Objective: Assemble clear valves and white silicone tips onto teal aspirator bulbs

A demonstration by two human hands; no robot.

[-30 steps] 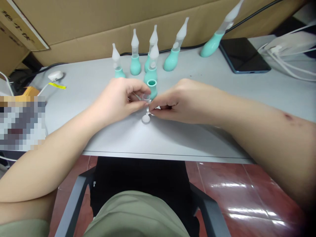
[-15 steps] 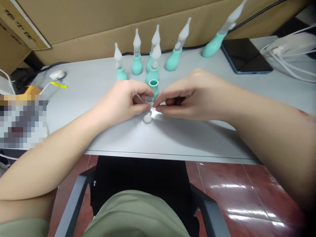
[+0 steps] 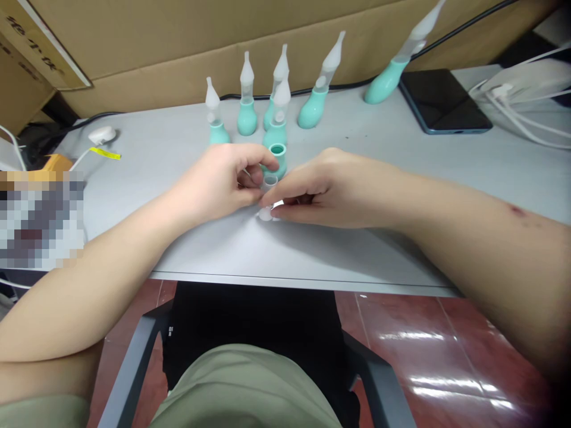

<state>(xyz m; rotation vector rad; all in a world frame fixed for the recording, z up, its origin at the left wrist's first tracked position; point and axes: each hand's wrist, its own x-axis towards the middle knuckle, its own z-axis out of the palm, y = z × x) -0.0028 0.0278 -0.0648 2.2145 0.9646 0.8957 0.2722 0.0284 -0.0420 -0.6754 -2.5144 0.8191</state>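
Note:
A small clear plastic tube stands upright on the table between my hands. My left hand is around its left side, thumb and index finger apart, the other fingers curled. Just in front of the tube, my right hand pinches at a small round white cap, its fingertips partly covering it. Behind the tube is a mint-green rubber bulb with its open mouth upward, its lower part partly hidden. Farther back stand several nasal aspirators, one of them the assembled nasal aspirator with a green bulb and white tip.
A dark phone lies at the right rear beside white cables. A white plug-like piece sits at the left. Cardboard lines the back, and the grey table's front edge is close to my body.
My right hand has moved left and toward me, from beside the clear tube to the white cap. My left thumb has drawn slightly back from the tube.

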